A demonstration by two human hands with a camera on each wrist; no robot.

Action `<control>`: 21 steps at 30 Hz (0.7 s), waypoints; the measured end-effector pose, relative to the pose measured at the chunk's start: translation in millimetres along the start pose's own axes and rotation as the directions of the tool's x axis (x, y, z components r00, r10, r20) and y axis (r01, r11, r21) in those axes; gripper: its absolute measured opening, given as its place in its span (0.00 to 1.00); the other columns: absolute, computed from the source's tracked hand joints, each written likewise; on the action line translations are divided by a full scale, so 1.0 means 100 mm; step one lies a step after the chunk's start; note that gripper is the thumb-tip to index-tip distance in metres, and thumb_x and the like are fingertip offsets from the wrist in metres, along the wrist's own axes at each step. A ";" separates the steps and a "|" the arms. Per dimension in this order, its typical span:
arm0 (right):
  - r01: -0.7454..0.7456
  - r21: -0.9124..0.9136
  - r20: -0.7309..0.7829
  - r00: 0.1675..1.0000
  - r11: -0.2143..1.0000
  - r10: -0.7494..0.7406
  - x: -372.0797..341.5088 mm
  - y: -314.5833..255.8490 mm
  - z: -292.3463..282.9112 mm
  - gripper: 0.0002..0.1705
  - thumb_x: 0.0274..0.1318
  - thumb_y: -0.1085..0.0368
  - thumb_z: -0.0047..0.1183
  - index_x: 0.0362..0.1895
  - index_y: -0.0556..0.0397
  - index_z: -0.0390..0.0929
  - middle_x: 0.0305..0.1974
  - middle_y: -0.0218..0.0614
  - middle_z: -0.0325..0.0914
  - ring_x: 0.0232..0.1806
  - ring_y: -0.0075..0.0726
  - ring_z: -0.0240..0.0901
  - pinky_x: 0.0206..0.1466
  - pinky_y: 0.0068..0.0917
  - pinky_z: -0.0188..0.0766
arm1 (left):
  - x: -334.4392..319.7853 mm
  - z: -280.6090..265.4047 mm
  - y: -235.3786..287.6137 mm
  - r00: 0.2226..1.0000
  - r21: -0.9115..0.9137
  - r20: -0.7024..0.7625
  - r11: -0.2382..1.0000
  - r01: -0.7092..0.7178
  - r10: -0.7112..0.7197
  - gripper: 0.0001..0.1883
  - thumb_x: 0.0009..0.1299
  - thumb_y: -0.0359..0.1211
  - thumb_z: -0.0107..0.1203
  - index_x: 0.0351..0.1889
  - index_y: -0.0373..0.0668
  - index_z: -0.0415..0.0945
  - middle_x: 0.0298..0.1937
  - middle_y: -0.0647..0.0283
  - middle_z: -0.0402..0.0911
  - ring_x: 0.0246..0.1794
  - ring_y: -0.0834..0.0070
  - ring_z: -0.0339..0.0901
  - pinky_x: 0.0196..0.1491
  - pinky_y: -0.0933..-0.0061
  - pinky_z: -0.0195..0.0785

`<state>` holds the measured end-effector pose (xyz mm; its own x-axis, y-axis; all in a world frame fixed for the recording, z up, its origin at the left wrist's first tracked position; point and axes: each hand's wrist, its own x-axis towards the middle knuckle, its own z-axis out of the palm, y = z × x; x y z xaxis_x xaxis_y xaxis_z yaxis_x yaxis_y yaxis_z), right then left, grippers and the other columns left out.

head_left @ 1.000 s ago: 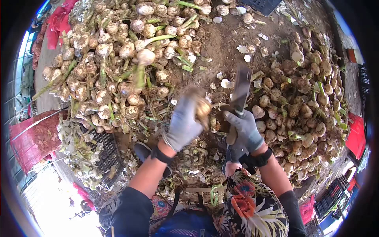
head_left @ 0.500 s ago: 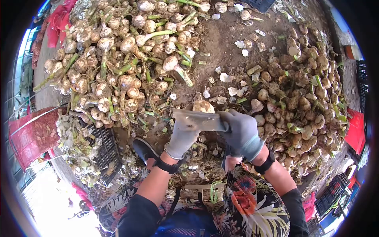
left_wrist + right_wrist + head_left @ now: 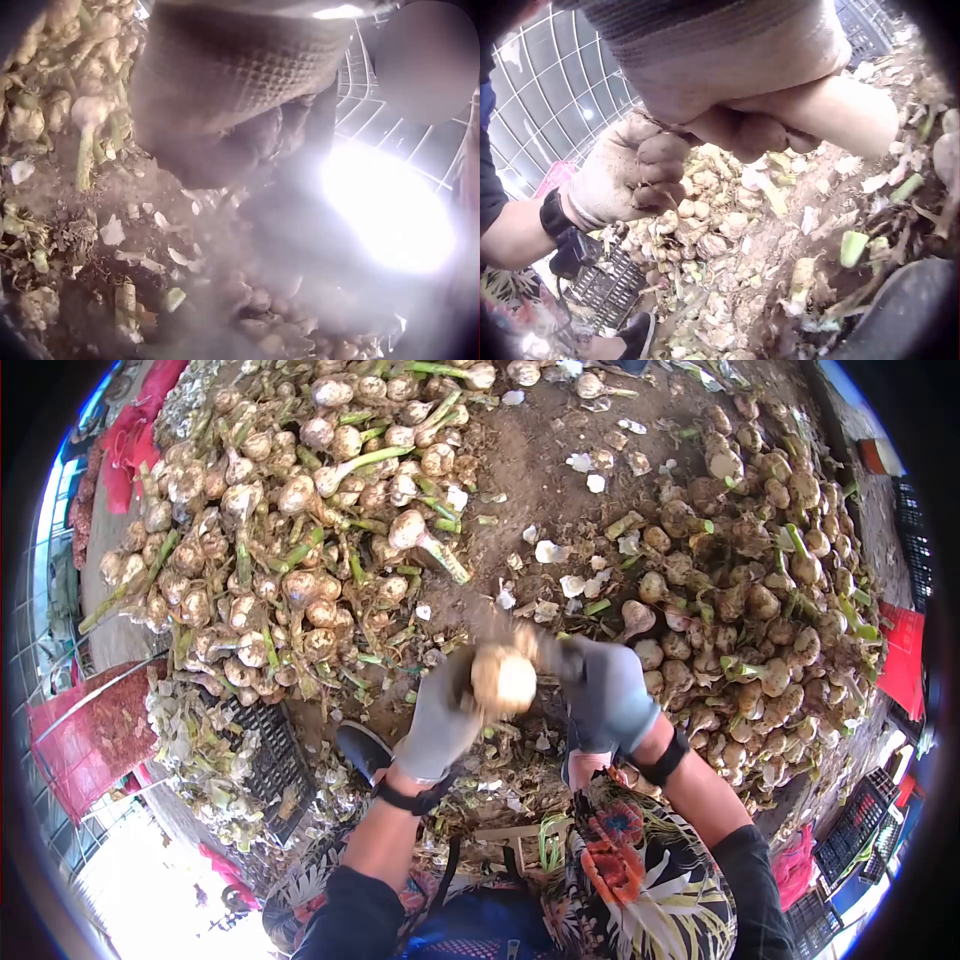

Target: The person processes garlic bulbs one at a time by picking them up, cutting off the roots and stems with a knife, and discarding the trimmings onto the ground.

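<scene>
My gloved left hand (image 3: 440, 710) grips a garlic bulb (image 3: 503, 680), its pale round side facing up in the head view. Close beside it, my gloved right hand (image 3: 605, 685) is curled round the handle of a broad-bladed knife; motion blur and the fingers hide most of the knife now. The two hands nearly meet over the ground between two garlic heaps. In the right wrist view the left hand (image 3: 641, 172) shows curled fingers with soil on them. The left wrist view is hazy, with the glove (image 3: 232, 82) covering much of it.
Long-stemmed garlic (image 3: 300, 540) is heaped on the left, short-cut bulbs (image 3: 740, 600) on the right. Peelings (image 3: 550, 553) litter the soil between. A black crate (image 3: 275, 760) lies at the lower left under dry skins, near a shoe (image 3: 362, 748). Red mesh bags (image 3: 90, 720) hang at the side.
The knife swung from pointing away to lying level across the left hand, then became a blur beside the bulb. The left hand keeps the bulb, now turned up. A stemmed bulb blurred earlier lies still.
</scene>
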<state>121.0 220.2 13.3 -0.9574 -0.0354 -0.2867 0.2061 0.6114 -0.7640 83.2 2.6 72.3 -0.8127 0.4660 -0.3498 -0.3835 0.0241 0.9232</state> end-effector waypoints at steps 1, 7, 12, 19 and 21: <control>-0.276 -0.046 0.130 0.951 0.960 0.280 0.09 0.29 0.06 0.11 0.47 0.66 0.61 0.38 0.50 0.83 0.31 0.44 0.84 0.31 0.55 0.80 0.36 0.44 0.78 | 0.02 0.05 0.12 0.994 -0.100 0.097 0.993 0.057 -0.047 0.26 0.61 0.26 0.70 0.58 0.35 0.74 0.57 0.57 0.81 0.55 0.69 0.80 0.59 0.70 0.72; -0.355 0.907 0.304 0.925 0.228 0.229 -0.03 0.16 0.02 0.19 0.66 0.60 0.57 0.53 0.63 0.80 0.42 0.32 0.84 0.43 0.25 0.79 0.49 0.26 0.76 | 0.30 0.18 -0.18 0.977 0.506 0.150 0.837 -0.206 0.151 0.28 0.56 0.14 0.60 0.58 0.39 0.76 0.54 0.57 0.82 0.58 0.64 0.79 0.62 0.65 0.72; -0.405 0.833 0.350 0.913 0.376 0.209 0.07 -0.04 -0.04 0.17 0.62 0.66 0.60 0.53 0.60 0.81 0.40 0.32 0.84 0.39 0.25 0.78 0.45 0.25 0.74 | 0.22 0.10 -0.33 0.860 0.861 -0.167 0.496 -0.111 0.483 0.27 0.57 0.17 0.53 0.58 0.38 0.75 0.59 0.52 0.77 0.61 0.57 0.74 0.64 0.61 0.68; -0.157 0.438 0.201 0.977 0.885 0.074 0.15 -0.25 0.06 0.17 0.53 0.62 0.64 0.46 0.53 0.83 0.32 0.43 0.85 0.33 0.42 0.83 0.41 0.33 0.78 | 0.08 0.10 -0.23 0.869 -0.248 -0.319 0.919 0.307 -0.377 0.16 0.70 0.25 0.56 0.55 0.31 0.75 0.45 0.60 0.83 0.41 0.74 0.81 0.49 0.72 0.75; -0.075 0.012 0.246 0.967 0.997 0.069 0.18 -0.24 -0.02 0.17 0.52 0.56 0.63 0.46 0.47 0.83 0.30 0.47 0.83 0.32 0.52 0.82 0.39 0.37 0.79 | 0.15 0.00 -0.16 0.964 0.554 -0.185 0.831 -0.057 0.190 0.12 0.65 0.22 0.57 0.48 0.36 0.80 0.42 0.60 0.84 0.40 0.75 0.81 0.45 0.69 0.77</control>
<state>98.5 206.6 27.3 -0.8613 -0.1866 -0.4726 0.2796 0.6025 -0.7475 77.3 9.2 51.8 -0.9378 0.2898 -0.1913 -0.0293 0.4829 0.8752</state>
